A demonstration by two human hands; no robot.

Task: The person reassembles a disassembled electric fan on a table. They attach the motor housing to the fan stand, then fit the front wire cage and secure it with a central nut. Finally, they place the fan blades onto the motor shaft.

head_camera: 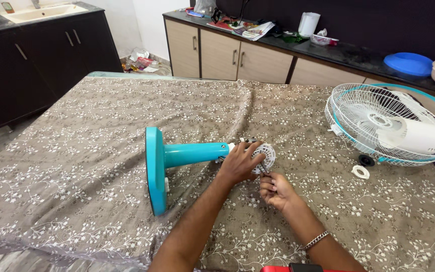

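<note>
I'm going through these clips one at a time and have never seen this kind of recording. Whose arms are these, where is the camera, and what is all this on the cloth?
There is one picture, taken by a camera worn on a person's head and looking down, so the two bare arms coming up from the bottom edge are that person's own.

The left hand rests on the white round slotted motor housing at the end of a teal plastic fan stand, which lies on its side with its round base upright. The right hand, with a metal bracelet on its wrist, is pinched at the housing's lower edge; what it grips is too small to tell.

All this lies on a brown floral tablecloth. To the right lie a white wire fan guard with a teal rim, a small black round cap and a small white ring.
</note>
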